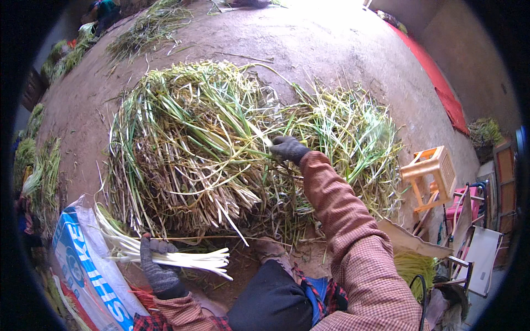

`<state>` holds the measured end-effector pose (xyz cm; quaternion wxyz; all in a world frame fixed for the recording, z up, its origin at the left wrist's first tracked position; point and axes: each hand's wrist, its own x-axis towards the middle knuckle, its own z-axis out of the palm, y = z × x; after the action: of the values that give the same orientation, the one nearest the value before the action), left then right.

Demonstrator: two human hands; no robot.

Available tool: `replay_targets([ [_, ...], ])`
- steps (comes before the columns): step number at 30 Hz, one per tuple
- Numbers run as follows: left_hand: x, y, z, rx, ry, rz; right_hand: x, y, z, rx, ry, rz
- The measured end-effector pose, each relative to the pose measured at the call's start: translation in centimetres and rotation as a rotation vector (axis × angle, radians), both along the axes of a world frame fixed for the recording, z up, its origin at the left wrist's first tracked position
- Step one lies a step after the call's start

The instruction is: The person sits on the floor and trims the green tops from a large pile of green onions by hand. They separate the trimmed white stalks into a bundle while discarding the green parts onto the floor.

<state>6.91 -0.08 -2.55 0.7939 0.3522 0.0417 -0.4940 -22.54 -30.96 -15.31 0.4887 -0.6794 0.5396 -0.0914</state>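
My left hand (159, 265), in a dark grey knit glove, is closed around a bunch of clean white stalks (198, 260). The stalks' cut-looking ends point right and their other ends trail left over a printed woven sack. My right hand (288, 148), gloved too, reaches forward and grips the pale end of a leafy green stalk (257, 133). That stalk lies over a large heap of long-stemmed plants (174, 165) with browned, dry outer stems. A looser pile of green and yellow leaves (343, 128) spreads to the right of the heap.
The white and blue woven sack (95, 265) lies at left. Right stand an orange plastic stool (430, 178), a piece of cardboard (410, 240) and a white folding chair (478, 256). More plants (151, 31) lie on the earthen floor. A person (103, 14) is at the far left.
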Motion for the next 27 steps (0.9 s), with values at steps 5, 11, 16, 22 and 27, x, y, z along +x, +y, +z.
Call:
replay_targets([
  [5,0.1,-0.1,-0.3,0.058,0.040,0.059,-5.2,4.4,9.0,0.022,-0.470,-0.382],
  [11,0.4,0.1,-1.1,0.043,0.081,0.067,-7.6,8.3,13.9,-0.002,-0.846,-0.333],
  [16,-0.3,0.2,-0.4,-0.079,0.011,-0.082,-5.5,10.1,12.9,-0.151,-0.606,-0.273],
  [22,-2.1,-0.3,0.8,0.032,-0.146,-0.033,-0.4,11.3,14.6,-0.149,-0.575,-0.051],
  [27,-3.6,-0.8,1.5,0.041,-0.148,-0.076,3.0,11.7,12.3,-0.259,-0.379,0.252],
])
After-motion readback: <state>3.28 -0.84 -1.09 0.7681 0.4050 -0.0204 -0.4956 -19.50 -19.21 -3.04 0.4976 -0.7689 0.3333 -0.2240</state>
